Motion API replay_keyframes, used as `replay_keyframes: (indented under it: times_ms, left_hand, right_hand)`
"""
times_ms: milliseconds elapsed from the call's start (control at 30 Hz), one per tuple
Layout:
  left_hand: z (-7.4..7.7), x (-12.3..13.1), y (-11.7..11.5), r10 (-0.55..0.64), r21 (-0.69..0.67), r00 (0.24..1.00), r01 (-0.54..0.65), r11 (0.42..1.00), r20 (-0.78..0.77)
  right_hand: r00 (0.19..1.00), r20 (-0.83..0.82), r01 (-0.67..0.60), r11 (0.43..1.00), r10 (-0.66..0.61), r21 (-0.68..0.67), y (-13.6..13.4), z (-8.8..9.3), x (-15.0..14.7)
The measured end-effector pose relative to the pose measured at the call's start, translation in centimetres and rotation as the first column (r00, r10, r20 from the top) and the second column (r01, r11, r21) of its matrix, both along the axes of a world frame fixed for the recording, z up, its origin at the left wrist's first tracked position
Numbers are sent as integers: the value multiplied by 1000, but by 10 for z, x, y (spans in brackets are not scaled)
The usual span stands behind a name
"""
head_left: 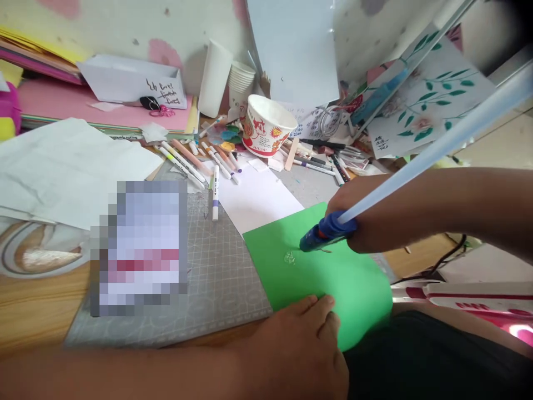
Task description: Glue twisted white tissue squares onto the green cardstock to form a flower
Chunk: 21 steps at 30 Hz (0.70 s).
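Note:
In my right hand [353,205] is a blue hot glue gun [320,230], with a long translucent glue stick [437,141] sticking out of its back toward the upper right. The gun's nozzle end hangs over a green sheet of paper [353,294]. Close to it, a small clear blob of glue [290,258] sits on the green surface. My left hand [303,339] lies flat on the sheet's near edge, holding nothing. The sheet's right side curves downward past the table edge. How my right fingers wrap the handle is mostly hidden.
A grey cutting mat [225,266] covers the table, bearing a pixelated device [144,239], a marker [215,194] and white paper [262,194]. Behind stand a paper bowl [268,128], stacked cups [241,83] and more pens. A roll of tape [12,266] lies left.

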State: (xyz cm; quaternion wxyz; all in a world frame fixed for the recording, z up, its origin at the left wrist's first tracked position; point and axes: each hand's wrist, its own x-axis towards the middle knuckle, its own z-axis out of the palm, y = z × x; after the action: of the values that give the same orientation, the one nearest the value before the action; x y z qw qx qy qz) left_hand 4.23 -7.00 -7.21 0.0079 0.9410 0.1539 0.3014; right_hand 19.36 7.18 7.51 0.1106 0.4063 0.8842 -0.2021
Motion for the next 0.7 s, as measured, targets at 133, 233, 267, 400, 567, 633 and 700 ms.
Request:
replay_keyframes:
  times_ms: [133,233,267,400,567,633,700]
  left_hand:
    - [-1,0,-2,26,-20,1000,-26,999,17]
    - [-8,0,-4,106,-19,993,-105,994,56]
    - [-11,0,-5,130,-9,990,-130,991,54]
    - [-23,0,-2,179,68,983,-181,981,33]
    - [-34,2,8,220,185,960,-251,950,171]
    - [-36,2,12,197,191,963,-231,954,183]
    - [-35,0,15,177,185,970,-207,961,166]
  right_hand:
    - [982,-38,181,977,-186,-116,-4,10,30]
    - [917,-156,349,928,-367,-132,-11,6,79]
    - [877,-191,424,897,-441,-126,-13,1,99]
    - [330,-433,899,420,-838,-127,-14,-36,174]
    - [149,-450,971,216,-880,-101,1,-84,231]
    - [137,-438,977,194,-888,-88,9,-98,240]
    - [151,-420,979,194,-895,-60,17,-107,245]
